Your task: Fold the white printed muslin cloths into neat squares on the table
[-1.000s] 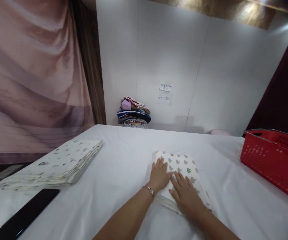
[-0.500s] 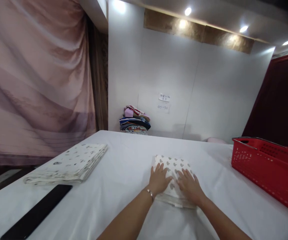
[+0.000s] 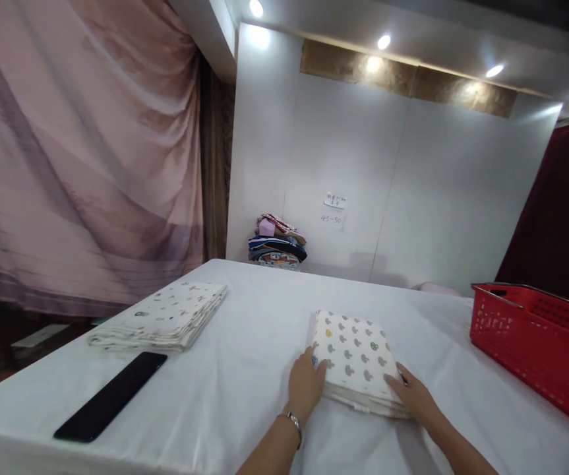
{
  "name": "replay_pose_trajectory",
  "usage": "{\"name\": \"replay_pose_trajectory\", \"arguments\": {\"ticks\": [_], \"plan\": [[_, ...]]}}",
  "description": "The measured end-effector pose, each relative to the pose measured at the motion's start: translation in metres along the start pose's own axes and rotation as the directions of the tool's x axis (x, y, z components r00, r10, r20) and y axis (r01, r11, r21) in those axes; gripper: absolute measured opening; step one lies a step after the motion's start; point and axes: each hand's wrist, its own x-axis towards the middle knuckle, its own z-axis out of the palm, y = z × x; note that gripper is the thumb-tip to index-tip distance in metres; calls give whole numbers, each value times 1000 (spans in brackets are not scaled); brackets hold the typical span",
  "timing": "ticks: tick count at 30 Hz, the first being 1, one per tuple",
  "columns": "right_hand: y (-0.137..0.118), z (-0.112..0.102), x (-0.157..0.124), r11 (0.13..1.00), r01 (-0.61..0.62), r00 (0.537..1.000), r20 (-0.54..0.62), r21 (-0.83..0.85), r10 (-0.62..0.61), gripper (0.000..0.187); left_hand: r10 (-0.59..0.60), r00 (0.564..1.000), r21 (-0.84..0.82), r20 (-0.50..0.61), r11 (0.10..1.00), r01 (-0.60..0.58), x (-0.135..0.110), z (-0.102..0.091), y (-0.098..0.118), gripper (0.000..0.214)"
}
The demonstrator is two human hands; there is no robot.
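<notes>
A folded white cloth printed with small grey shapes (image 3: 356,356) lies on the white table (image 3: 244,369) in front of me. My left hand (image 3: 305,385), with a bracelet at the wrist, rests against the cloth's near left edge. Its fingers curl against that side. My right hand (image 3: 413,394) touches the cloth's near right corner, fingers slipping under or against the edge. Both hands flank the folded cloth at its sides.
A stack of folded patterned cloths (image 3: 165,316) lies at the left of the table, with a black phone (image 3: 111,404) nearer the front edge. A red plastic basket (image 3: 536,349) stands at the right. A pile of coloured clothes (image 3: 277,241) sits against the far wall.
My hands have slid off the top of the folded cloth to its left and right sides. The view has shifted slightly.
</notes>
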Motion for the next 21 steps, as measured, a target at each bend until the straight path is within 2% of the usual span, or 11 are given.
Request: {"name": "replay_pose_trajectory", "arguments": {"ticks": [3, 5, 10, 14, 17, 19, 21], "plan": [[-1, -3, 3, 989, -142, 988, 70, 47, 139, 73, -97, 994, -5, 47, 995, 97, -1, -6, 5, 59], [-4, -5, 8, 987, -154, 985, 78, 41, 151, 73, -131, 990, 7, 57, 991, 130, 2, -7, 11, 58], [-7, 1, 14, 996, -45, 995, 95, 75, 38, 58, -165, 980, 41, 111, 986, 162, 9, -5, 18, 46], [-13, 10, -5, 993, -11, 992, 127, 117, -4, 66, -133, 990, 3, 45, 991, 133, 8, -15, 6, 47], [-24, 8, -21, 992, 13, 985, 172, 127, -35, 69, -134, 991, 20, 26, 991, 134, 4, -24, -7, 50], [-34, 2, -28, 998, 20, 984, 178, 60, -30, 69, -133, 991, 27, 30, 991, 133, 1, -27, -14, 50], [-46, -5, -32, 996, 57, 992, 115, -71, -49, 70, -142, 990, 27, 21, 990, 141, -2, -27, -17, 50]]}}
